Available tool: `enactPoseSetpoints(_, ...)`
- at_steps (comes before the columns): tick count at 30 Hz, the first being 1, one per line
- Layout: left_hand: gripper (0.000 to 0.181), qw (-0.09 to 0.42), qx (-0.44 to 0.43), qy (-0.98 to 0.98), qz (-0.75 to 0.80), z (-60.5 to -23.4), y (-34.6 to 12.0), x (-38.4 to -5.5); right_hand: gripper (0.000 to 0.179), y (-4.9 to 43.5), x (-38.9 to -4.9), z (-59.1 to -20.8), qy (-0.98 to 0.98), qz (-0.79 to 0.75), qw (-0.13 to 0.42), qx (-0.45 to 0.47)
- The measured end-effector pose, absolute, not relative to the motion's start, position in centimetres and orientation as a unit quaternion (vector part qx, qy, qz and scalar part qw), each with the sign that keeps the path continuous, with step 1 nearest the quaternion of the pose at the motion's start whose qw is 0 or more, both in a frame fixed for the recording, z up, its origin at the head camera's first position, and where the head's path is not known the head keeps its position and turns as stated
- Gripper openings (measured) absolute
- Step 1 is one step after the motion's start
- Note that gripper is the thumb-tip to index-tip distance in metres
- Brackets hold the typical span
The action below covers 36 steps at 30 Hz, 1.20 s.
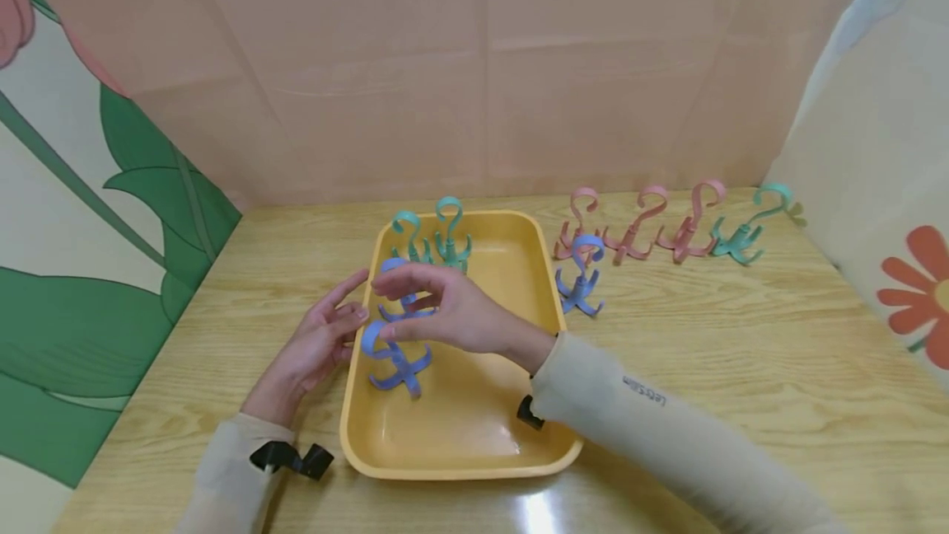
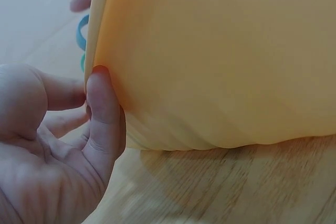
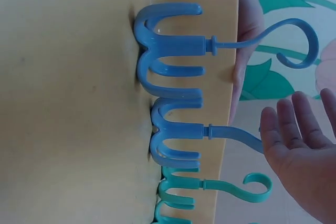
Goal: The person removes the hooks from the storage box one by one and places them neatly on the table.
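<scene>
Beside the tray (image 1: 467, 427), pink hooks (image 1: 633, 239)

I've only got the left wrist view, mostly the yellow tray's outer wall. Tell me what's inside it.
Observer: In the tray are two blue hooks and two green hooks.
Operator: Now report what's past its far side.
Observer: Right of it, in the head view, are three pink hooks, another green hook and another blue hook.
Operator: Check the right hand.
Observer: In the right wrist view, its fingers hide the top of one of the tray's blue hooks.
</scene>
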<state>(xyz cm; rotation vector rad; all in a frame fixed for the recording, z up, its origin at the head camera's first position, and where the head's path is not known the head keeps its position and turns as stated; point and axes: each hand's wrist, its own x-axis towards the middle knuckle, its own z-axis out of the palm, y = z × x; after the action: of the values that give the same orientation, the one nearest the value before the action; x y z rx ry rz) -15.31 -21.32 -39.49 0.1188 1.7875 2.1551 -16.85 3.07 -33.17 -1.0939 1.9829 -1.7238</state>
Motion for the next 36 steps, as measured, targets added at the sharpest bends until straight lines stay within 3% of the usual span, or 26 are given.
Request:
enactPoseSetpoints(19,0.063,0.172,0.045,0.623,0.762,-39.6,-21.4,-15.2,0.055,2.6,-16.6,-34.2,0.707,-0.539,0.216,-0.403)
enactPoseSetpoints(36,0.062,0.169,0.033,0.635,0.753,-39.5,-21.3,-15.2,0.036,2.3,-16.5,-34.9,0.671,-0.581,0.244,-0.39)
